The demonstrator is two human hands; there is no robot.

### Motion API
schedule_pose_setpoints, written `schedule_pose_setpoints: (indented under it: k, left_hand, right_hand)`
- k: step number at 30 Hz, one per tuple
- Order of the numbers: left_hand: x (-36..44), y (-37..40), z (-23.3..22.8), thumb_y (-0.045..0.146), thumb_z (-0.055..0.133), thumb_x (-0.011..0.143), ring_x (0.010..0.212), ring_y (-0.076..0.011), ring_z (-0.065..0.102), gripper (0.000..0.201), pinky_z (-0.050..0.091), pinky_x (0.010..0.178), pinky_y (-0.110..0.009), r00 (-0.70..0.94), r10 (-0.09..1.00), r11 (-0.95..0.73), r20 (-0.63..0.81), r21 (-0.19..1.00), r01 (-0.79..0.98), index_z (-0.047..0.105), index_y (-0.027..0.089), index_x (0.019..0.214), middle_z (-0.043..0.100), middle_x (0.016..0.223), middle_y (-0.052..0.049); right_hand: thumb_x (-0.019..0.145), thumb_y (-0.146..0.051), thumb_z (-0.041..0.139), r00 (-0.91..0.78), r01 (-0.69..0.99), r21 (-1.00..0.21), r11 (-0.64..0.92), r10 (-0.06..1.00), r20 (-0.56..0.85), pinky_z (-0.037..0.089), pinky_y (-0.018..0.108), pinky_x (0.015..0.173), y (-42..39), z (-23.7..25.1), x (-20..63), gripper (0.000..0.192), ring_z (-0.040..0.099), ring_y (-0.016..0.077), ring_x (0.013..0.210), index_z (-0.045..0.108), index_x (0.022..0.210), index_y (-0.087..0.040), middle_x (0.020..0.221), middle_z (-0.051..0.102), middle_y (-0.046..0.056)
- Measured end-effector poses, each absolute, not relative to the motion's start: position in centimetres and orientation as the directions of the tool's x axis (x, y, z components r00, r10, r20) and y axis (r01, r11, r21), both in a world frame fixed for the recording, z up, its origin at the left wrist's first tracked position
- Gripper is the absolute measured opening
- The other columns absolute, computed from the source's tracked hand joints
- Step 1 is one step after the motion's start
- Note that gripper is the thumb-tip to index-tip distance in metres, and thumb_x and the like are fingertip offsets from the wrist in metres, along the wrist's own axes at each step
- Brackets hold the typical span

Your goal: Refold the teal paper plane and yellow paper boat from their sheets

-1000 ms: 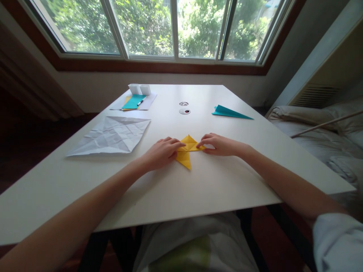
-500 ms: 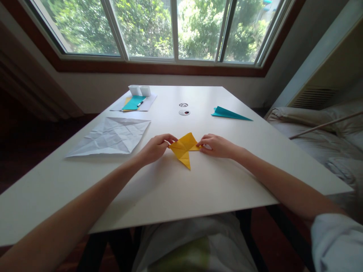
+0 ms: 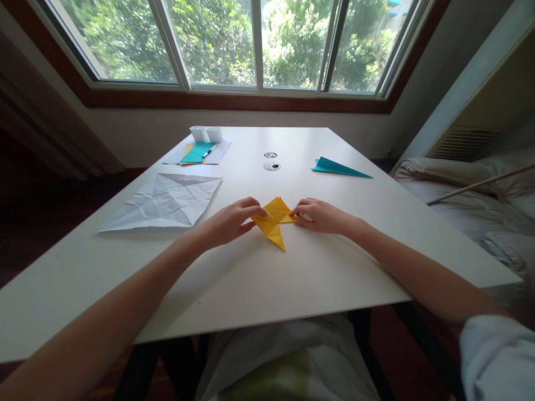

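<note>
Pinching the yellow folded paper (image 3: 272,221) from both sides, the left hand (image 3: 228,222) and right hand (image 3: 321,215) press it flat on the desk (image 3: 292,278), apparently mid-crease. Sharpening that fold likely needs steady fingertip pressure. Crumpled white sheet (image 3: 165,201) lies nearby.

Looks like someone's bedroom at home tbh. There's a white bench (image 3: 317,278) pushed up against a big window (image 3: 254,44) with trees outside, a bed with rumpled bedding (image 3: 472,195) on the right, and a wall heater or AC unit (image 3: 472,139) just above it.
</note>
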State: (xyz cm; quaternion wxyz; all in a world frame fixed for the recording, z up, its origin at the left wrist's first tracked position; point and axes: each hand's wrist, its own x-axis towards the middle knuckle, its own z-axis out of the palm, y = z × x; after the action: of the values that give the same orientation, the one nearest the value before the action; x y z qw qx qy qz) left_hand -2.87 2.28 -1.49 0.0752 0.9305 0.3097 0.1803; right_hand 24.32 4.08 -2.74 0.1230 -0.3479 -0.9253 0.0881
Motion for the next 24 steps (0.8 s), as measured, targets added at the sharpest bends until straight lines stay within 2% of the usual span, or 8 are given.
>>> schedule_pose_setpoints:
  k: [3, 6, 10, 13, 16, 19, 21, 24]
  left_hand:
    - [-2.9, 2.6, -1.9, 0.021, 0.045, 0.087, 0.082, -0.0152, 0.059, 0.019, 0.048, 0.072, -0.027, 0.725, 0.594, -0.793, 0.349, 0.104, 0.6, 0.062, 0.019, 0.095, 0.06, 0.1, -0.007]
    - [-2.9, 2.9, -2.1, 0.023, 0.042, 0.09, 0.082, -0.0162, 0.06, 0.022, 0.047, 0.073, -0.028, 0.721, 0.553, -0.803, 0.418, 0.04, 0.594, 0.063, 0.018, 0.09, 0.065, 0.094, -0.007]
    - [-2.8, 2.9, -2.1, 0.024, 0.042, 0.09, 0.079, -0.0167, 0.061, 0.023, 0.047, 0.073, -0.029, 0.686, 0.563, -0.795, 0.462, 0.073, 0.602, 0.063, 0.016, 0.089, 0.068, 0.085, -0.007]
    - [-2.7, 2.6, -2.0, 0.027, 0.044, 0.089, 0.076, -0.0162, 0.062, 0.023, 0.047, 0.071, -0.028, 0.59, 0.61, -0.762, 0.529, 0.185, 0.621, 0.064, 0.016, 0.088, 0.068, 0.084, -0.008]
    - [-2.5, 2.5, -1.8, 0.03, 0.051, 0.084, 0.072, -0.0151, 0.061, 0.021, 0.047, 0.068, -0.027, 0.425, 0.712, -0.676, 0.56, 0.382, 0.63, 0.066, 0.016, 0.085, 0.069, 0.083, -0.006]
    - [-2.3, 2.6, -1.7, 0.034, 0.058, 0.077, 0.066, -0.0142, 0.06, 0.022, 0.046, 0.062, -0.025, 0.253, 0.86, -0.509, 0.444, 0.697, 0.506, 0.065, 0.015, 0.085, 0.068, 0.077, -0.005]
    - [-2.2, 2.6, -1.7, 0.034, 0.062, 0.073, 0.063, -0.0129, 0.059, 0.024, 0.044, 0.058, -0.024, 0.193, 0.932, -0.356, 0.307, 0.873, 0.333, 0.064, 0.014, 0.085, 0.067, 0.074, -0.004]
    - [-2.1, 2.7, -1.8, 0.033, 0.064, 0.07, 0.058, -0.0103, 0.056, 0.023, 0.04, 0.053, -0.021, 0.241, 0.966, -0.152, 0.094, 0.961, 0.233, 0.064, 0.014, 0.084, 0.065, 0.069, -0.002]
  right_hand:
    - [0.084, -0.028, 0.053, -0.733, 0.624, -0.211, 0.752, 0.657, 0.176, 0.045, 0.03, 0.075, 3.9, -2.7, 24.2, 0.024, 0.058, 0.0188, 0.086, 0.064, 0.101, -0.017, 0.097, 0.062, 0.009]
    - [0.084, -0.031, 0.053, -0.74, 0.621, -0.162, 0.767, 0.642, 0.2, 0.044, 0.03, 0.074, 3.9, -2.9, 24.2, 0.024, 0.057, 0.0196, 0.087, 0.064, 0.1, -0.018, 0.097, 0.063, 0.009]
    - [0.083, -0.034, 0.056, -0.762, 0.59, -0.089, 0.803, 0.59, 0.267, 0.044, 0.032, 0.076, 4.1, -3.2, 24.2, 0.022, 0.057, 0.0204, 0.088, 0.066, 0.096, -0.02, 0.097, 0.066, 0.008]
    - [0.084, -0.031, 0.055, -0.757, 0.559, -0.097, 0.824, 0.554, 0.347, 0.044, 0.032, 0.077, 4.1, -3.1, 24.2, 0.018, 0.058, 0.0191, 0.085, 0.067, 0.092, -0.02, 0.092, 0.068, 0.006]
    - [0.086, -0.027, 0.05, -0.659, 0.557, -0.241, 0.795, 0.599, 0.455, 0.045, 0.03, 0.073, 3.9, -2.7, 24.0, 0.019, 0.059, 0.0163, 0.076, 0.067, 0.088, -0.018, 0.082, 0.068, 0.006]
    - [0.083, -0.032, 0.054, -0.481, 0.512, -0.528, 0.677, 0.735, 0.477, 0.047, 0.029, 0.069, 3.9, -2.3, 23.7, 0.02, 0.06, 0.0152, 0.072, 0.068, 0.087, -0.017, 0.081, 0.069, 0.005]
    - [0.079, -0.037, 0.058, -0.406, 0.404, -0.733, 0.548, 0.825, 0.393, 0.049, 0.029, 0.069, 4.2, -2.2, 23.6, 0.025, 0.062, 0.0163, 0.075, 0.068, 0.089, -0.017, 0.086, 0.069, 0.006]
    - [0.075, -0.039, 0.062, -0.399, 0.3, -0.887, 0.35, 0.891, 0.217, 0.05, 0.03, 0.068, 4.7, -2.4, 23.6, 0.029, 0.063, 0.0175, 0.079, 0.068, 0.091, -0.016, 0.089, 0.07, 0.007]
